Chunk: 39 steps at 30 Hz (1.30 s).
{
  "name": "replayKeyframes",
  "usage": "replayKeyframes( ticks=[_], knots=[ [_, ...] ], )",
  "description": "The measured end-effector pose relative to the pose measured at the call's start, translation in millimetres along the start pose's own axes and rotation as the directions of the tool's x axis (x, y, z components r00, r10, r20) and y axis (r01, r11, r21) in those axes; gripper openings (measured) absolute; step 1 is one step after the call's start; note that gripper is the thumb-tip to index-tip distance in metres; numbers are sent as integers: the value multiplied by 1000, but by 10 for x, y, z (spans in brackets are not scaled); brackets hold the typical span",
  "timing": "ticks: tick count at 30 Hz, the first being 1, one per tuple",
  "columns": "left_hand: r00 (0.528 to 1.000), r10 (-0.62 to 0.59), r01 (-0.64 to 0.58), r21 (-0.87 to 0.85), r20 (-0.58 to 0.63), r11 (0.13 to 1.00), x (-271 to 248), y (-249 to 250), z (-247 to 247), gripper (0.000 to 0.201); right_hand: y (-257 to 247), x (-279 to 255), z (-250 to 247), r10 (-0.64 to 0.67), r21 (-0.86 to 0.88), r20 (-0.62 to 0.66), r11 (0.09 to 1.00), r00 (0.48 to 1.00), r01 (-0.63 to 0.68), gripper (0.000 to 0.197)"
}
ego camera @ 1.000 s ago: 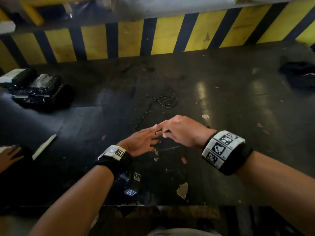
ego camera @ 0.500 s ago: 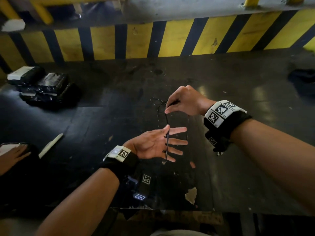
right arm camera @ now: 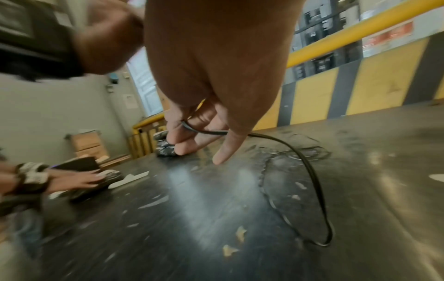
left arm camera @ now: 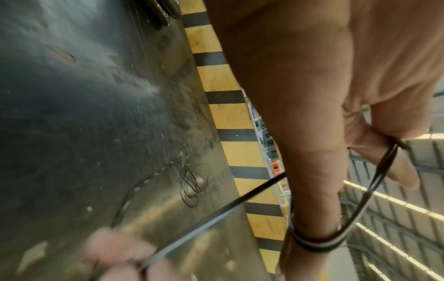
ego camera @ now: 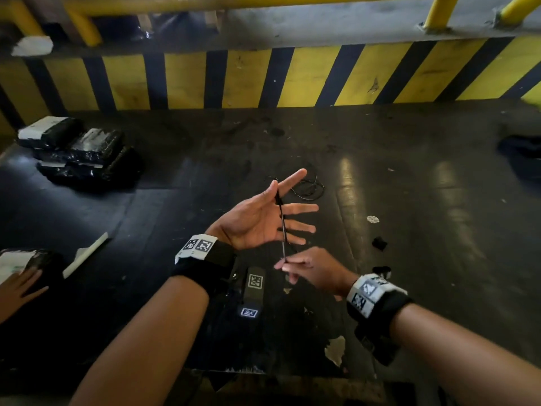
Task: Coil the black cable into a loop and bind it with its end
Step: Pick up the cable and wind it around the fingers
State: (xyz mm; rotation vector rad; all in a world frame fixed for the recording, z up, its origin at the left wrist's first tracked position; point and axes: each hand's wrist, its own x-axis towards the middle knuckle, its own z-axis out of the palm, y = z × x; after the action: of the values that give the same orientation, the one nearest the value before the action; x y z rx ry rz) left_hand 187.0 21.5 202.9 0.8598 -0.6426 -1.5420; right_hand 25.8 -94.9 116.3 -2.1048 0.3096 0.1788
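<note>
My left hand (ego camera: 281,194) is raised palm up over the table with its fingers spread. Its thumb (left arm camera: 384,152) pinches the thin black cable (ego camera: 283,230) against the index finger. In the left wrist view the cable (left arm camera: 312,245) lies in two turns round the fingers. From there it runs down to my right hand (ego camera: 288,263), just below the left, which pinches it between thumb and fingertips (right arm camera: 185,136). The slack cable (right arm camera: 310,167) trails down to the table, and its loose tangle (ego camera: 308,187) lies beyond the hands.
Black wrapped packages (ego camera: 79,150) are stacked at the far left. Another person's hand (ego camera: 20,285) rests on a package at the near left, beside a white strip (ego camera: 87,253). A dark object (ego camera: 521,153) sits far right. A yellow-black striped barrier (ego camera: 263,77) closes the table's back.
My right hand swung from above the left hand down to below it, carrying the cable across the left fingers. The left hand rose and turned palm up.
</note>
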Motion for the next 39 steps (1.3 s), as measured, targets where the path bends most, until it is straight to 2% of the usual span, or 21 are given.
replayKeyframes(
  ticks=[3, 8, 12, 15, 18, 23, 27, 32, 37, 39],
  knots=[
    [992, -15, 18, 23, -124, 1000, 46, -33, -186, 52, -21, -36, 89, -63, -76, 31, 995, 998, 66, 24],
    [959, -85, 100, 41, -269, 994, 27, -206, -440, 46, -274, -134, -92, -78, -274, 68, 957, 995, 94, 24],
    [942, -194, 228, 99, -275, 969, 6, -437, -482, 48, -663, -188, -401, -70, -503, 130, 855, 989, 127, 28],
    [921, -253, 300, 122, -296, 946, -6, -571, -436, 55, -943, -155, -712, -76, -612, 111, 781, 991, 128, 20],
    [914, -308, 348, 123, -264, 929, -8, -616, -333, 61, -1155, -63, -1001, -149, -671, 62, 726, 987, 152, 8],
    [952, -275, 289, 100, -135, 952, -39, -582, -146, 52, -1209, 233, -1299, -189, -645, 12, 749, 982, 152, 8],
    [971, -217, 221, 33, -100, 975, -109, -542, -79, 50, -1163, 392, -1325, -265, -621, 36, 749, 964, 229, 16],
    [984, -175, 171, -82, -36, 982, -201, -555, -32, 51, -1124, 443, -1268, -341, -551, 38, 777, 939, 304, 13],
    [988, -152, 149, -164, -6, 975, -281, -585, -21, 51, -939, 494, -1243, -274, -436, -24, 868, 961, 237, 9],
    [987, -157, 162, -147, 43, 976, -302, -579, 2, 52, -838, 492, -1231, -248, -379, -50, 901, 967, 212, 8]
  ],
)
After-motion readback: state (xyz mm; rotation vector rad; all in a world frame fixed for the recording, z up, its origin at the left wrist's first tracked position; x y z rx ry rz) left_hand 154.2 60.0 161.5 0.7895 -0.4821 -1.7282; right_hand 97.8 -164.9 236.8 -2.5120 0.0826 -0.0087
